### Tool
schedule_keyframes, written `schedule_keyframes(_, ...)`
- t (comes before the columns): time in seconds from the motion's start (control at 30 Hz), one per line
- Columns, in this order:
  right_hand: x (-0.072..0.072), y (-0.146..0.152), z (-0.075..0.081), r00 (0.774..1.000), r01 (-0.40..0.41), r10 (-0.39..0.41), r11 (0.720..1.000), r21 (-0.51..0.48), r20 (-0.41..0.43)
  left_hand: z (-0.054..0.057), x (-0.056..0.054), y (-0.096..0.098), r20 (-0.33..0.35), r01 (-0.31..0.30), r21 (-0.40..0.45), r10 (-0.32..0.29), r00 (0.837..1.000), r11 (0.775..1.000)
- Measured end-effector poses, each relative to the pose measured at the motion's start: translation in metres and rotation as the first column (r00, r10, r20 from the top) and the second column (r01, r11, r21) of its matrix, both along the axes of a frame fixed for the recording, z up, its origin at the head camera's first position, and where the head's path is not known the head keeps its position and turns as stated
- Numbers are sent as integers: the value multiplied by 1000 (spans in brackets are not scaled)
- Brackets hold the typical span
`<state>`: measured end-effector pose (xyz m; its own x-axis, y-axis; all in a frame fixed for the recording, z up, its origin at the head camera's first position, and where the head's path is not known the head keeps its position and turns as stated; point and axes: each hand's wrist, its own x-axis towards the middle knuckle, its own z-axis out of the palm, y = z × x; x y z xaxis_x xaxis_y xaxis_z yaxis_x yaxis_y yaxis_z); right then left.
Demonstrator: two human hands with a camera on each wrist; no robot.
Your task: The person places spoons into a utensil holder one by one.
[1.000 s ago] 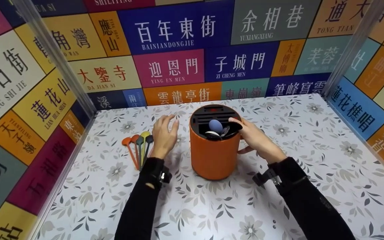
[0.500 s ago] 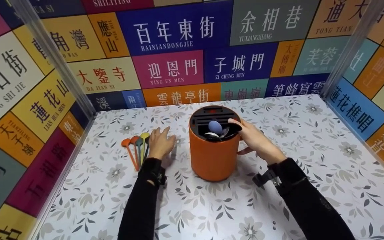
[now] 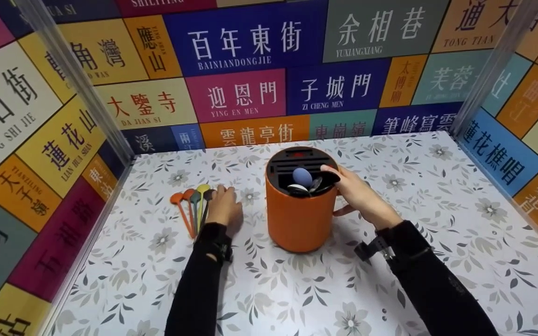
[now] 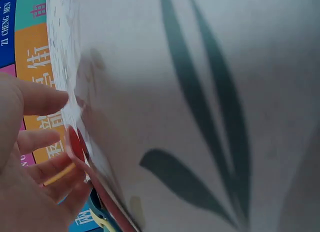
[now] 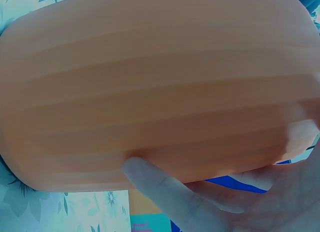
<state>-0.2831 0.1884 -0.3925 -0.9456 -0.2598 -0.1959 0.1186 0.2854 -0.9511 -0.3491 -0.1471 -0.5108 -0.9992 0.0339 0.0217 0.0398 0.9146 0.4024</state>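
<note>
My left hand (image 3: 223, 205) is low over the table at the right side of several long-handled spoons (image 3: 189, 212), fanned out in orange, grey-green, yellow and dark. In the left wrist view its fingers (image 4: 52, 167) reach beside a pinkish-red spoon (image 4: 97, 184), thumb apart from it; whether a fingertip touches is unclear. My right hand (image 3: 362, 198) grips an upright orange utensil holder (image 3: 300, 224) at its right rim, a finger over the top. In the right wrist view a finger presses its orange side (image 5: 150, 92). Blue, white and black spoon heads (image 3: 302, 176) show in its opening.
The holder's black top has narrow slots (image 3: 297, 161). A white tabletop (image 3: 273, 298) with grey flowers lies beneath everything. Colourful sign-printed walls (image 3: 245, 93) close off the back and both sides.
My left hand has come down and slightly left toward the spoons, covering the rightmost ones, its fingers now more bent. The right hand and the holder have stayed put.
</note>
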Motion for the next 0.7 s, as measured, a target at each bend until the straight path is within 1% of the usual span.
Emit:
schedule_keyframes(0.07, 0, 0, 0, 1000, 3, -3, 1000, -5, 1, 0, 1, 1, -16, 10, 7, -10, 1000, 1000)
schedule_keyframes(0.17, 0, 0, -1, 1000, 7, -7, 1000, -9, 0, 0, 3, 1, -13, 18, 24, -18, 1000, 1000)
schedule_keyframes(0.5, 0, 0, -2, 1000, 3, -3, 1000, -5, -10, 5, 2, -3, 81, 39, 55, -43, 996, 998)
schedule_keyframes(0.7, 1, 0, 0, 1000, 9, -9, 1000, -7, -15, 6, 2, 0, 103, 29, 87, -38, 994, 996)
